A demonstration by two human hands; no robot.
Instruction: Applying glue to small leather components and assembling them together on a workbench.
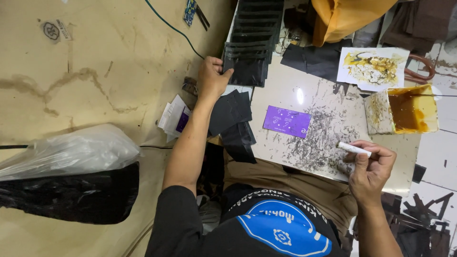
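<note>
The right hand [370, 170] is closed in a narrow pinch on a small white stick [353, 149], thumb and fingers wrapped around its near end so that the stick points left across the near right part of the work board [281, 97]. Just left of its tip the board is smeared with a patch of dark scratchy marks [320, 138], and a purple card [287, 121] lies flat a little farther left, apart from the stick.

The left hand [211, 78] reaches far and left — its fingers are curled over the near edge of a stack of black pieces [250, 52], thumb on top, gripping the nearest piece of the overlapping row that runs away toward the far side. Near that hand, loose black sheets [232, 119] hang over the board's left edge, and a small pile of white and purple papers [174, 118] rests on the tan floor [95, 71] just left of them.

On the right side of the board stands a stained square tub of amber glue [404, 110]. Beyond it lies a white sheet blotched with yellow and brown [373, 68], and an orange bag [342, 16] sits at the far edge. On the floor at the near left — well apart from both hands — lies a clear plastic bag [66, 152] over a black bundle [71, 197].
</note>
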